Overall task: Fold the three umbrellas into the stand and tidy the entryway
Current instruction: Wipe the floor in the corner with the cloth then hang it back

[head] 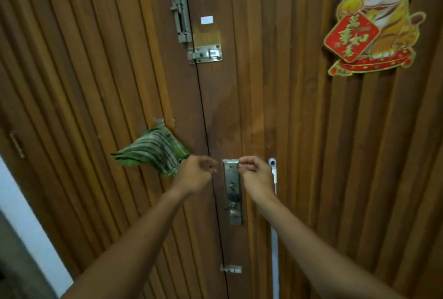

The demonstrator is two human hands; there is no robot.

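I face a brown slatted wooden double door at close range. My left hand is closed on a folded green striped cloth, which sticks out to the left in front of the left door leaf. My right hand has its fingers pinched together at the top right corner of the metal lock plate; nothing shows between the fingers. The two hands are level, either side of the plate's top. No umbrella or stand is in view.
A horizontal slide latch and a tall vertical bolt sit higher on the door seam. A small latch is low down. A narrow white bar runs down right of the plate. A paper tiger decoration hangs top right. A white wall lies left.
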